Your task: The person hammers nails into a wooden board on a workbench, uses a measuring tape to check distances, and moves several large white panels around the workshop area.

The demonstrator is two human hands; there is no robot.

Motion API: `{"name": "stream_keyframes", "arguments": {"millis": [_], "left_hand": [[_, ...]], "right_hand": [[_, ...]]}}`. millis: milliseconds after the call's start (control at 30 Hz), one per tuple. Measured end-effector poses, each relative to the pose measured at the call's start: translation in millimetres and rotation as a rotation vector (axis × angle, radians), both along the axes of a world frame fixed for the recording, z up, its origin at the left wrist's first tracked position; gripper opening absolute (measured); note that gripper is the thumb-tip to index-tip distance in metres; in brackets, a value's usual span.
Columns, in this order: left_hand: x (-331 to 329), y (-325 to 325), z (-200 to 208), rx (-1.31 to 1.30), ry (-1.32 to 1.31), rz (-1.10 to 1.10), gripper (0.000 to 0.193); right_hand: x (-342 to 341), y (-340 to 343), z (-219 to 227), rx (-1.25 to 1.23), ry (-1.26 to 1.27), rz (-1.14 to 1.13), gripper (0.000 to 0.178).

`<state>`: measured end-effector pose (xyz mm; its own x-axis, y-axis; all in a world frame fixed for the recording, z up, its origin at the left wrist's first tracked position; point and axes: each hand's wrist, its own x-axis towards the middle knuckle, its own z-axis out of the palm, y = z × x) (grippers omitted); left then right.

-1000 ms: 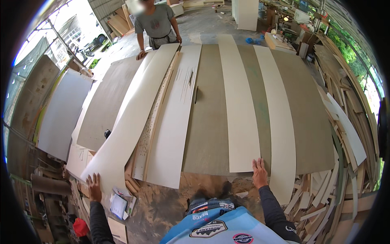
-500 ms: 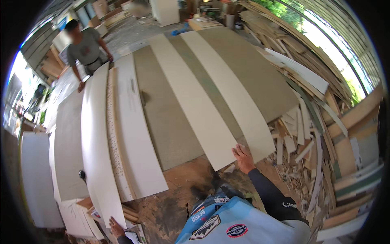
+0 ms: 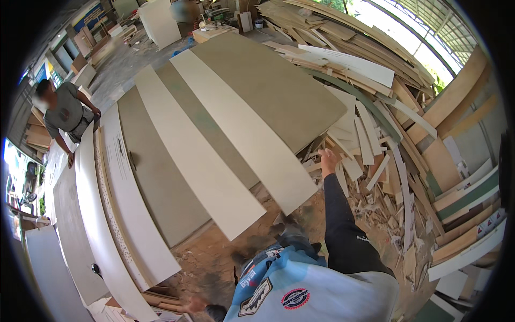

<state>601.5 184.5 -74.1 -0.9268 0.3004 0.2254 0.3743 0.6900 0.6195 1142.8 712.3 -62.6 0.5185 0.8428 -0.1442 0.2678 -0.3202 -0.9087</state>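
Several long off-white strips of board lie on a large grey-brown sheet [image 3: 268,91]. My right hand [image 3: 328,162] is stretched out past the sheet's near right corner, beside the rightmost strip [image 3: 241,129]. Its fingers look loosely apart, with nothing seen in them. To the left of that lies another off-white strip [image 3: 196,161]. My left hand [image 3: 196,304], smeared by motion, is low over the brown floor, apart from the near end of the curved white panel [image 3: 96,214]. Next to that panel are a narrow strip with a rough edge [image 3: 110,209] and a white panel [image 3: 137,198].
A co-worker [image 3: 70,112] stands at the far left, hands at the white panels' far end. A heap of offcuts [image 3: 389,198] covers the floor on the right, with stacked boards [image 3: 354,32] behind. A pale panel [image 3: 56,273] leans at the lower left.
My left hand has let go of the curved white panel and moved right. My right hand has come off the strip it touched and reached rightward. The view has swung right.
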Motion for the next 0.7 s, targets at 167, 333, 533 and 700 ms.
{"name": "stream_keyframes", "arguments": {"millis": [167, 333, 533, 700], "left_hand": [[100, 143, -30, 0.679, -0.561, -0.197, 0.061], [105, 251, -1, 0.342, -0.932, -0.335, 0.047], [118, 261, 14, 0.401, -0.745, -0.187, 0.038], [208, 332, 74, 0.515, -0.865, 0.005, 0.031]], "right_hand": [[29, 83, -10, -0.088, 0.39, 0.008, 0.083], [55, 136, -35, -0.014, 0.418, 0.074, 0.078], [-3, 107, -11, -0.153, -0.041, -0.005, 0.033], [-33, 12, -57, -0.157, -0.216, 0.351, 0.034]]}}
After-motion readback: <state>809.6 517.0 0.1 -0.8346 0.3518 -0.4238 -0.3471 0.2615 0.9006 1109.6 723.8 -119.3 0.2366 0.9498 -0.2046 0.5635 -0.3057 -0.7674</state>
